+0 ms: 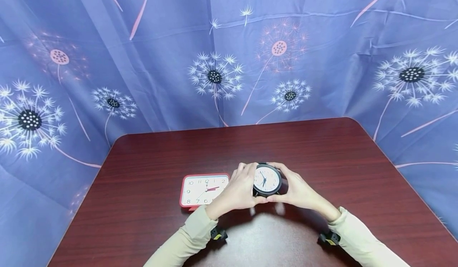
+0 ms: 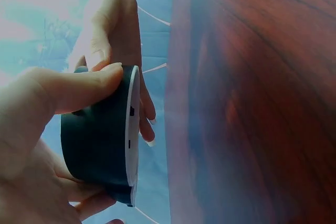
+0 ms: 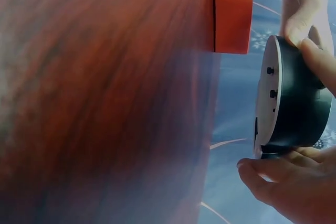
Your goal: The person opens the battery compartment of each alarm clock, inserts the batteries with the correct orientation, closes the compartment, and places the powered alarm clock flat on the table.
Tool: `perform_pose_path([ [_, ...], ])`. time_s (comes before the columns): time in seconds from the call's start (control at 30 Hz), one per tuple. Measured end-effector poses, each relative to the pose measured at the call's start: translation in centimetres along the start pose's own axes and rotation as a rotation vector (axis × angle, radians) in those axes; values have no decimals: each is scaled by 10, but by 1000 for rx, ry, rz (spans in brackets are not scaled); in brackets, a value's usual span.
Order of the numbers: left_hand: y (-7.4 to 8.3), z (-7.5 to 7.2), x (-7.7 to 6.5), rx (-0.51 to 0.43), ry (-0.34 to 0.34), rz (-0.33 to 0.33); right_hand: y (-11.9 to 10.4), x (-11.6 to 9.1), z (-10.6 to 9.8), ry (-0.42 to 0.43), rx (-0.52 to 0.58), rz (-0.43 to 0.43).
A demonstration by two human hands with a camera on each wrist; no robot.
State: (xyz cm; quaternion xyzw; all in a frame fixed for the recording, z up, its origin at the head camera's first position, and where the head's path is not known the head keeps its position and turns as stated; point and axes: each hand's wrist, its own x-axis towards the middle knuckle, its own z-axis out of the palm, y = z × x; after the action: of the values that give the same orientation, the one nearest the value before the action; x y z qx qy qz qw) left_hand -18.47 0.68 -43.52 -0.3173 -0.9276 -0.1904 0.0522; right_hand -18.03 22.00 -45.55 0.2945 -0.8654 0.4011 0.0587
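Both hands hold a round black alarm clock [image 1: 267,179] with a white dial, its face turned up toward the head camera. The left hand [image 1: 242,186] grips its left side, thumb at the lower edge and fingers over the top. On the opposite side, the right hand [image 1: 299,188] grips it in the same way, the thumbs close together. In both wrist views the black casing [image 2: 97,135] and its pale back [image 3: 269,93] with small knobs show, held above the table. A red rectangular clock [image 1: 202,190] stands left of the left hand, partly covered by it.
The dark red wooden table [image 1: 150,159] extends around the hands. Behind it and at both sides hangs a blue curtain [image 1: 171,60] with dandelion prints. Small black devices [image 1: 329,238] sit at the wrists, under light sleeves.
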Motion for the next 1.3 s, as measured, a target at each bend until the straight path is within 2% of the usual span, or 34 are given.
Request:
perform_pose_path([
  [0.17, 1, 1, 1, 24, -18, -17, 0, 0, 1, -12, -10, 37],
  [0.53, 1, 6, 0, 24, -53, -52, -2, -1, 5, -44, -6, 56],
  [0.83, 1, 10, 4, 69, -111, -79, -4, 1, 9, -70, -50, 95],
  [1.3, 2, 17, 2, 82, -133, -73, -9, -1, 12, -120, -63, 154],
])
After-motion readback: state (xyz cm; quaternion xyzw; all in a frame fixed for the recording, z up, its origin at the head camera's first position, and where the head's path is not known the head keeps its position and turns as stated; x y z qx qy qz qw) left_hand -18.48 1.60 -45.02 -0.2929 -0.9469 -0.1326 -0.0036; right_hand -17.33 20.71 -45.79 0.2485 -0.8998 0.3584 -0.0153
